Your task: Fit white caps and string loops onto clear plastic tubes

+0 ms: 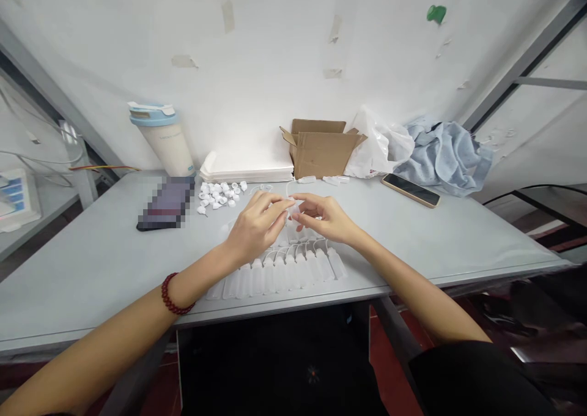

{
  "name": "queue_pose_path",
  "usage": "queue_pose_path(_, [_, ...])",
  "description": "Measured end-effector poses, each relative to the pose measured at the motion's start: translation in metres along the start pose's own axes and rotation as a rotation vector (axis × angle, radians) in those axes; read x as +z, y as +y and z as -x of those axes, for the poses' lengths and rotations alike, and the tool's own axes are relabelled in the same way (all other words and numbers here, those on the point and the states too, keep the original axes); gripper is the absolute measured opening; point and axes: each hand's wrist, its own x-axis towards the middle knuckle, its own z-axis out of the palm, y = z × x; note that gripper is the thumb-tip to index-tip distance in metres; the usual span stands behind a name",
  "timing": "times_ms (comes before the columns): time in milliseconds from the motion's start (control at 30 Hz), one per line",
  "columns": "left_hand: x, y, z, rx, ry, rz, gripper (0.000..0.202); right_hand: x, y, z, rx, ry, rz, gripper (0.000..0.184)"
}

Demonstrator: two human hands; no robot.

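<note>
Both hands meet over the middle of the table around a small translucent plastic bottle (294, 211). My right hand (326, 216) grips its body from the right between thumb and fingers. From the left, my left hand (261, 223) is closed at the bottle's top, fingertips pinched together; a thin tube sticks up there. Whether a cap is in those fingers is hidden. Below the hands lies a row of similar bottles (275, 277) with thin curved tubes at their tops. Several white caps (220, 194) are heaped left of my left hand.
At the back stand a cream tumbler (167, 144), a stack of white sheets (250, 170), an open cardboard box (324, 153) and a white plastic bag (378, 147). A light-blue cloth (447, 156) and a phone (410, 190) lie right; a blurred dark item (167, 203) lies left.
</note>
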Motion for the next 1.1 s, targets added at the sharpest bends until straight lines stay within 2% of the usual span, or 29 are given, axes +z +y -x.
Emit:
queue_pose_path(300, [0.000, 0.003, 0.001, -0.024, -0.037, 0.032, 0.028, 0.002, 0.003, 0.000, -0.029, 0.024, 0.040, 0.037])
queue_pose_path(467, [-0.003, 0.004, -0.001, -0.079, 0.010, 0.095, 0.025, 0.000, 0.000, -0.001, 0.059, 0.003, -0.072, 0.039])
queue_pose_path(600, [-0.003, 0.004, -0.001, -0.084, -0.017, 0.079, 0.024, -0.002, 0.000, -0.001, 0.081, -0.013, -0.191, 0.038])
queue_pose_path(700, [-0.003, 0.003, -0.001, -0.040, -0.015, 0.023, 0.030, -0.003, 0.000, -0.002, 0.090, -0.035, -0.265, 0.036])
queue_pose_path(933, [0.000, 0.002, -0.006, 0.157, -0.033, -0.053, 0.046, -0.010, -0.006, -0.003, 0.092, -0.104, -0.336, 0.031])
queue_pose_path(1100, [0.006, 0.003, -0.010, 0.221, -0.022, -0.115, 0.043, -0.020, -0.003, -0.004, 0.110, -0.169, -0.298, 0.025])
